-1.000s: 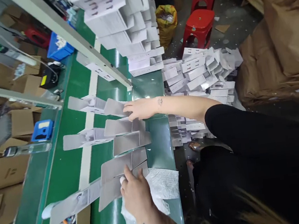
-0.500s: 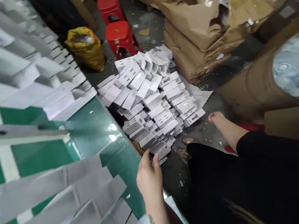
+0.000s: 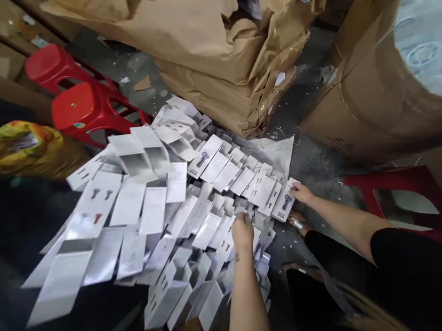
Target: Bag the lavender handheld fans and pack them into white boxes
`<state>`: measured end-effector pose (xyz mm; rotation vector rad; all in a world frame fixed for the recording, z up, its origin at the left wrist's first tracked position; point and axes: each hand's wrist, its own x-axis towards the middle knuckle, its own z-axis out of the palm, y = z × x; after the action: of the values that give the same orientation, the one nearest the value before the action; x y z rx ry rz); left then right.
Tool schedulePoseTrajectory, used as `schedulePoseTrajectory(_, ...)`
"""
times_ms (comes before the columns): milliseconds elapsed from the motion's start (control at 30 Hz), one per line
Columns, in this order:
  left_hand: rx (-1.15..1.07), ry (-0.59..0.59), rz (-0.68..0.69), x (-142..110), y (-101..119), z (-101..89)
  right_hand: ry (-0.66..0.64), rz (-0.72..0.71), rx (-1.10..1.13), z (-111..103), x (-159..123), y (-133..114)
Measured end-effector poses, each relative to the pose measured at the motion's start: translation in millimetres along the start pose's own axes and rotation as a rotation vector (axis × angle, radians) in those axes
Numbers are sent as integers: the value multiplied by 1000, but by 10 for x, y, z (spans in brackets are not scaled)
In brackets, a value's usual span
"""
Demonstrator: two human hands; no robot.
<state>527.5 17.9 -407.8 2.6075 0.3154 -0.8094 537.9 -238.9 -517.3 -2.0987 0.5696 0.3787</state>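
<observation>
A large heap of white printed cardboard boxes [image 3: 154, 208], many open at the end, lies low in front of me. My right hand [image 3: 302, 193] is at the heap's right end, its fingers closed on the edge of a white box [image 3: 284, 201] printed with a dark device. My left hand [image 3: 243, 232] is down among the boxes near the middle right of the heap. Its fingers look curled, but their tips are hidden, so what they hold does not show.
Two red stools [image 3: 76, 105] and a yellow sack [image 3: 28, 149] stand at the left. A big torn brown-paper bundle [image 3: 207, 54] is behind the heap. At the right are a carton [image 3: 358, 100] of clear plastic pieces and another red stool [image 3: 356, 184].
My view has swung away from the green table and closer to the heap. Both hands have come down to the boxes, and the right has taken hold of the end one.
</observation>
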Motion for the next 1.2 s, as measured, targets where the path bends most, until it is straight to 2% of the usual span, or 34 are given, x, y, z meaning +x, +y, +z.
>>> schedulePoseTrajectory(100, 222, 106, 126, 876, 181, -18, -87, -85, -27, 317, 559, 123)
schedulePoseTrajectory(200, 465, 141, 316, 1646, 389, -166, -174, -198, -98, 574, 895, 138)
schedulePoseTrajectory(300, 717, 94, 455, 2215, 565, -314, -217, -287, -270, 763, 1074, 49)
schedulePoseTrajectory(400, 924, -24, 420, 2573, 687, -422, -308, -280, -350, 905, 1210, -71)
schedulePoseTrajectory(500, 977, -92, 343, 2779, 759, -534, -442, -241, -357, 1026, 1372, -169)
schedulePoseTrajectory(600, 956, -79, 336, 2901, 782, -664, -493, -200, -361, 1136, 1576, -257)
schedulePoseTrajectory(700, 1009, -155, 309, 2985, 763, -744, -555, -129, -402, 1208, 1771, -344)
schedulePoseTrajectory(800, 1076, -183, 341, 3042, 723, -721, -547, -33, -463, 1208, 1865, -389)
schedulePoseTrajectory(933, 1075, -198, 503, 3064, 668, -616, -511, 30, -505, 1134, 1810, -372)
schedulePoseTrajectory(1000, 1059, -224, 526, 3059, 656, -584, -549, 41, -515, 1117, 1763, -360)
schedulePoseTrajectory(1200, 1180, -194, 447, 3002, 716, -545, -753, 41, -516, 1211, 1822, -404)
